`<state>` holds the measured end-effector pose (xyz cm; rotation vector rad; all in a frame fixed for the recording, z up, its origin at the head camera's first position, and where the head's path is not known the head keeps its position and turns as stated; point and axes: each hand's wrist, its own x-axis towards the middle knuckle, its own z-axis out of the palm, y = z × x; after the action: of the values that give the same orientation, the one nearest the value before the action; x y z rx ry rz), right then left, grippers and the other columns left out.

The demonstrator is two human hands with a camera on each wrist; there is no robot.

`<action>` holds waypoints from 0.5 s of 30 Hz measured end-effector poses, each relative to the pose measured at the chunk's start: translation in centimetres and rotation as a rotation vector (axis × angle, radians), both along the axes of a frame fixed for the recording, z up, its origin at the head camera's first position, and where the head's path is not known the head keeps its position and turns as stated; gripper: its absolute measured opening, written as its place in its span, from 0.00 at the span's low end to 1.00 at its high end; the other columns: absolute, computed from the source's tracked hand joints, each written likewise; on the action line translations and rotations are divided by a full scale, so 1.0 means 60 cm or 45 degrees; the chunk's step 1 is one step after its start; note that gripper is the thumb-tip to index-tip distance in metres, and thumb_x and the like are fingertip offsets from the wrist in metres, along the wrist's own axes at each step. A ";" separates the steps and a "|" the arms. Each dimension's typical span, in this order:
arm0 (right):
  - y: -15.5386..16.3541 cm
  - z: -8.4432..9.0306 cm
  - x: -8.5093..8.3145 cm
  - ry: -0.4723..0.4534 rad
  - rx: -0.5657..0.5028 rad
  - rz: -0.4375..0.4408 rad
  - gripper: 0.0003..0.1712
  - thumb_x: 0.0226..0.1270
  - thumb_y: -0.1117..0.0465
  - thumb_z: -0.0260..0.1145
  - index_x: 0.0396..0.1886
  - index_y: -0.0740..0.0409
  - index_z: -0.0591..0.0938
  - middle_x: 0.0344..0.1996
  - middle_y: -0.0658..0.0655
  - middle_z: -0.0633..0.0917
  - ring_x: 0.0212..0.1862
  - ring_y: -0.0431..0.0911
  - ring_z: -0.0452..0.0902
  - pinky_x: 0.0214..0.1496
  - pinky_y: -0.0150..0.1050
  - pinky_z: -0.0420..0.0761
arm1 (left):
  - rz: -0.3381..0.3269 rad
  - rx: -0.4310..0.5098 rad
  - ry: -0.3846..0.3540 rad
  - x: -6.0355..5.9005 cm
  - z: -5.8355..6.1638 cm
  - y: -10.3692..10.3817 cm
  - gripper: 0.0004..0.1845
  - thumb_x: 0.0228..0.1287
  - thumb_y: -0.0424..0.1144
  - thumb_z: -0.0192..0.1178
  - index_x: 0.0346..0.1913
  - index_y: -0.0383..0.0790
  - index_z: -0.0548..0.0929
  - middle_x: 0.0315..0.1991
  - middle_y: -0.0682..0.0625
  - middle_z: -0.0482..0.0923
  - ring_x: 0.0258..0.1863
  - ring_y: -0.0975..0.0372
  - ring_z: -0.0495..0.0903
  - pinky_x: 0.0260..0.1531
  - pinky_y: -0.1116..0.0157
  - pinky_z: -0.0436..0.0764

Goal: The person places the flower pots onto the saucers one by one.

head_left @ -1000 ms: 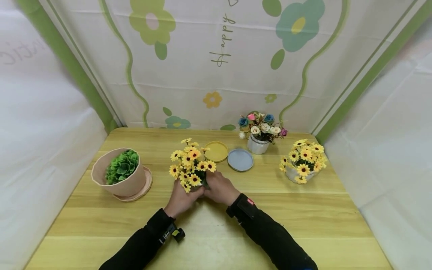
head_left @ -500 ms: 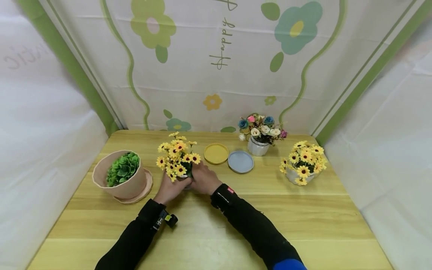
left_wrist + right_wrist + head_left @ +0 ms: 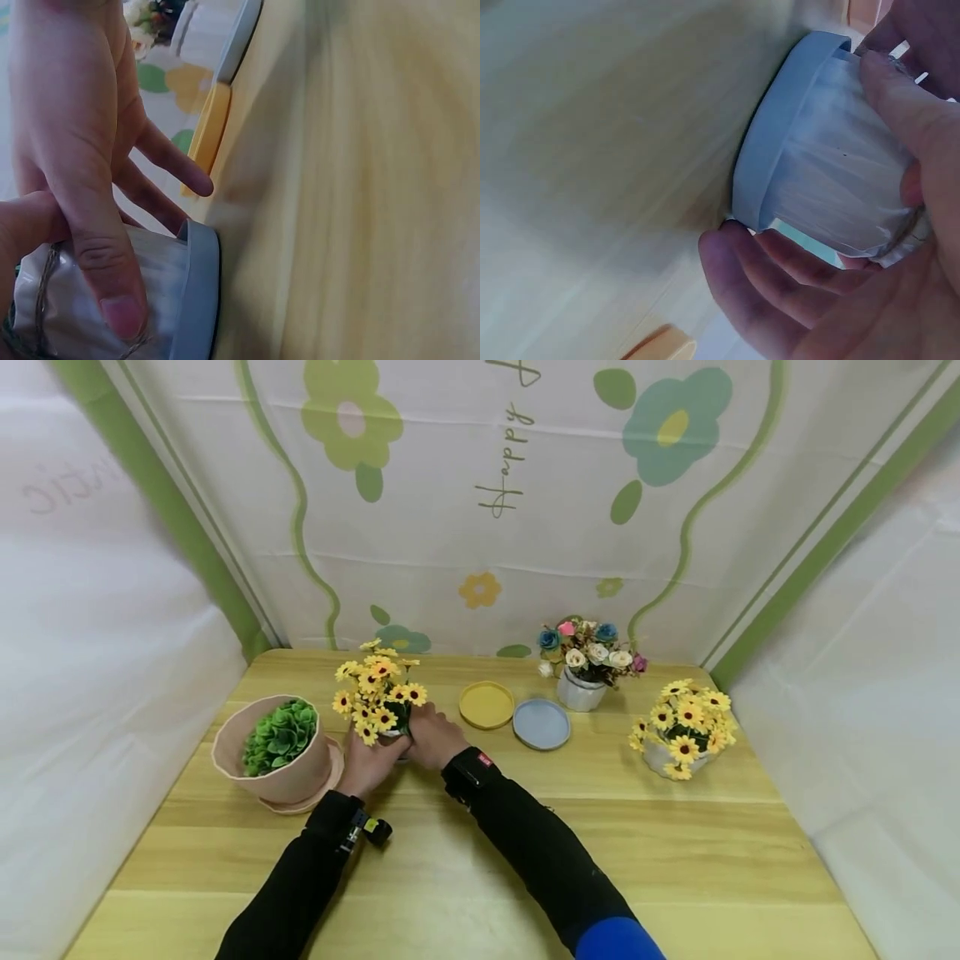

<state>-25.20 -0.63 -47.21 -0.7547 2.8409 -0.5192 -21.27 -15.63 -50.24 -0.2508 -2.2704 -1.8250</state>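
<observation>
Further left since a moment ago goes the yellow-flowered pot (image 3: 836,157) in its grey-blue saucer (image 3: 780,135) — now near the pink planter (image 3: 288,768)! Left hand (image 3: 367,764) and right hand (image 3: 437,737) grip it from both sides, likely for steadiness.

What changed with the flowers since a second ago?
The held yellow flowers moved left and slightly away from the person, closer to the pink pot. The left hand and right hand went along, still holding their white pot. The pink pot, yellow plate, roses and other yellow flowers stayed put.
</observation>
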 end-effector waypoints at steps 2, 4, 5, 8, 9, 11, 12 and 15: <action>-0.009 0.002 -0.006 -0.018 0.021 -0.009 0.25 0.81 0.45 0.62 0.71 0.47 0.80 0.71 0.63 0.75 0.65 0.60 0.78 0.55 0.58 0.88 | -0.006 0.028 -0.018 -0.001 0.006 -0.005 0.43 0.68 0.27 0.69 0.81 0.47 0.62 0.73 0.43 0.70 0.74 0.50 0.70 0.79 0.52 0.67; -0.020 0.006 -0.010 -0.021 0.051 -0.025 0.26 0.81 0.46 0.62 0.73 0.48 0.79 0.73 0.64 0.74 0.66 0.60 0.78 0.55 0.57 0.87 | -0.002 0.025 -0.045 0.002 0.022 -0.009 0.42 0.69 0.27 0.68 0.81 0.45 0.60 0.74 0.40 0.69 0.75 0.48 0.69 0.80 0.52 0.67; -0.026 0.007 -0.013 -0.022 0.071 -0.035 0.27 0.82 0.47 0.62 0.75 0.49 0.77 0.73 0.64 0.73 0.65 0.60 0.78 0.55 0.55 0.87 | -0.001 0.025 -0.063 0.002 0.029 -0.011 0.42 0.69 0.27 0.67 0.81 0.44 0.60 0.74 0.39 0.69 0.75 0.47 0.69 0.80 0.51 0.67; -0.040 0.010 -0.020 -0.012 0.122 -0.070 0.33 0.81 0.48 0.63 0.79 0.55 0.71 0.71 0.64 0.74 0.61 0.57 0.80 0.52 0.51 0.87 | 0.024 0.035 -0.143 -0.002 0.037 -0.018 0.44 0.71 0.29 0.67 0.83 0.46 0.57 0.78 0.41 0.65 0.78 0.47 0.66 0.82 0.51 0.64; -0.044 0.009 -0.022 -0.005 0.137 -0.083 0.34 0.81 0.49 0.63 0.79 0.57 0.69 0.70 0.64 0.74 0.59 0.57 0.81 0.51 0.50 0.87 | 0.038 0.030 -0.162 -0.007 0.031 -0.021 0.45 0.71 0.31 0.67 0.84 0.49 0.55 0.79 0.42 0.64 0.79 0.49 0.65 0.82 0.52 0.63; -0.050 0.005 -0.028 0.001 0.151 -0.101 0.37 0.80 0.48 0.64 0.80 0.58 0.67 0.69 0.64 0.75 0.58 0.56 0.81 0.50 0.49 0.87 | 0.067 0.023 -0.205 -0.018 0.014 -0.028 0.47 0.71 0.35 0.68 0.85 0.54 0.52 0.81 0.46 0.61 0.81 0.51 0.62 0.84 0.52 0.60; -0.052 0.004 -0.029 0.003 0.149 -0.106 0.37 0.80 0.48 0.65 0.80 0.58 0.67 0.69 0.64 0.75 0.58 0.56 0.81 0.50 0.49 0.87 | 0.079 0.010 -0.223 -0.022 0.008 -0.032 0.48 0.71 0.36 0.68 0.85 0.55 0.51 0.83 0.47 0.59 0.82 0.52 0.60 0.84 0.53 0.59; -0.062 0.001 -0.035 0.010 0.159 -0.114 0.37 0.80 0.50 0.65 0.80 0.58 0.67 0.70 0.64 0.75 0.57 0.56 0.82 0.49 0.49 0.88 | 0.110 -0.026 -0.284 -0.030 0.000 -0.040 0.50 0.72 0.41 0.67 0.86 0.57 0.46 0.85 0.49 0.54 0.84 0.53 0.56 0.85 0.54 0.58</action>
<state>-27.29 -4.33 -47.16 -0.6117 2.8924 -0.3467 -23.04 -18.02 -50.24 0.0511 -2.4042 -1.8695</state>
